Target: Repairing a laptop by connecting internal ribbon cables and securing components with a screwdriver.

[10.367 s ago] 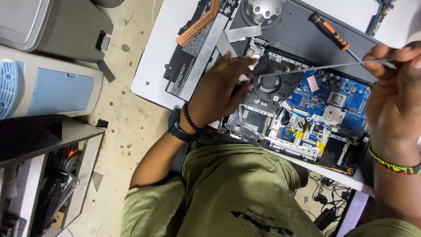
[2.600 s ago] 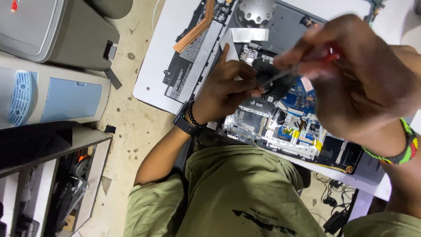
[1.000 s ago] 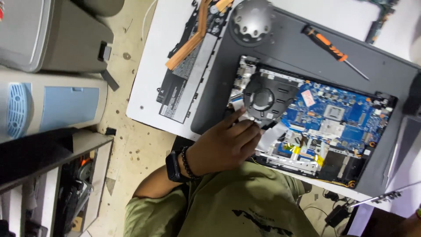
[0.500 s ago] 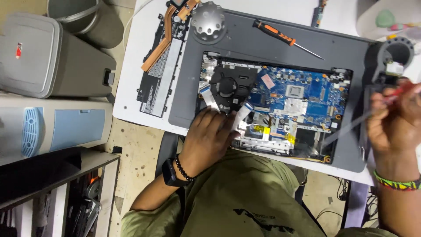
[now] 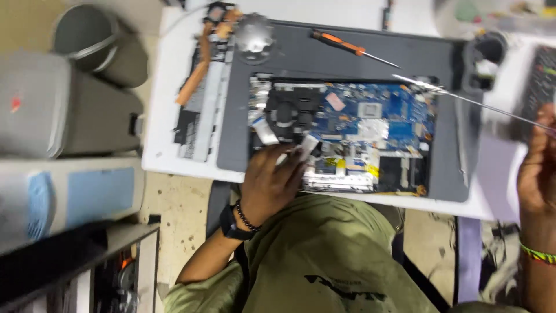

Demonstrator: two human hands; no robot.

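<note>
Opened laptop [image 5: 341, 122], base up, on white table [image 5: 162, 156]; blue motherboard [image 5: 376, 116] and black fan [image 5: 285, 110] exposed.
Left hand [image 5: 269, 182]: fingers curled, resting on near-left edge just below the fan.
Right hand [image 5: 538, 174]: closed on long thin screwdriver [image 5: 463, 98], tip over motherboard's far-right corner.
Orange-handled screwdriver [image 5: 353, 49]: lying on laptop's far edge.
</note>
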